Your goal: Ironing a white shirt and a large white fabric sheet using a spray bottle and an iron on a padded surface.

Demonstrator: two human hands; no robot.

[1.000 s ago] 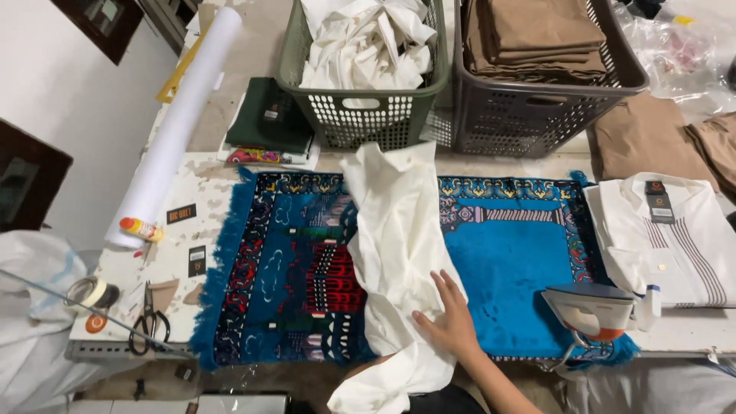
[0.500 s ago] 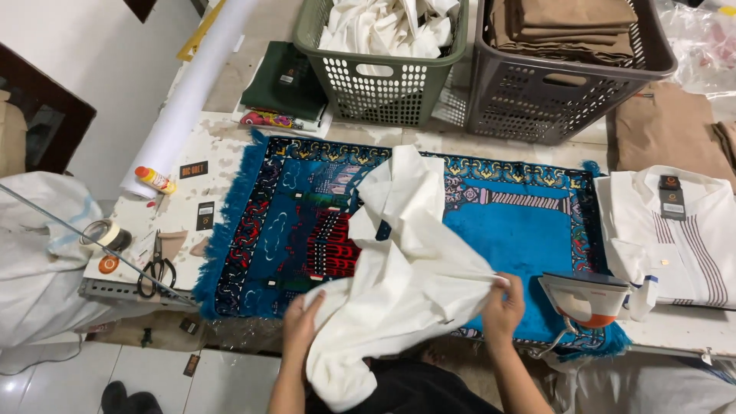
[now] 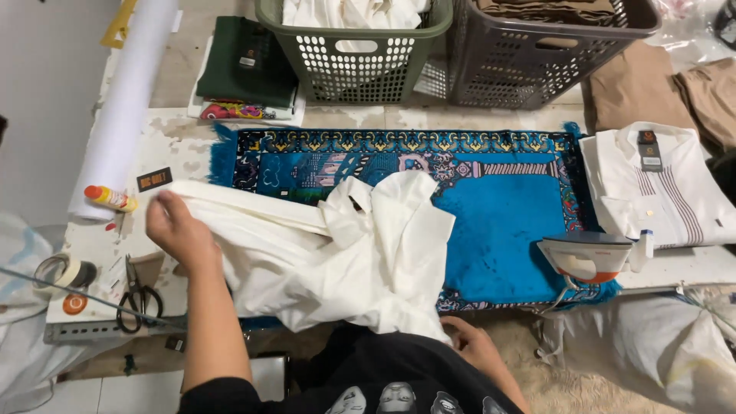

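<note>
1. Change since half a second ago: the left hand (image 3: 178, 228) has gone from the near edge out to the left end of the table (image 3: 180, 138), drawing the white garment (image 3: 337, 253) sideways; the right hand (image 3: 477, 346) has dropped to the near edge.
2. Left hand: closed on one end of the garment, pulled out over the rug's left fringe.
3. Right hand: at the garment's lower hem by the table edge, touching the cloth; whether its fingers are clamped or loose cannot be told.
4. White garment: lies crosswise on the blue patterned rug (image 3: 498, 222), rumpled and bunched in the middle, only partly spread.
5. Iron (image 3: 586, 257): stands unused at the rug's right end, well apart from both hands.
6. Progress, as judged: laying-out begun, not finished; smoothing and pressing remain.
7. Nearby: folded white shirt (image 3: 659, 188) at right; green basket (image 3: 356, 54) of white cloth; grey basket (image 3: 537, 54) of brown cloth; scissors (image 3: 138, 295), tape roll (image 3: 65, 272), white paper roll (image 3: 123, 107) at left.
</note>
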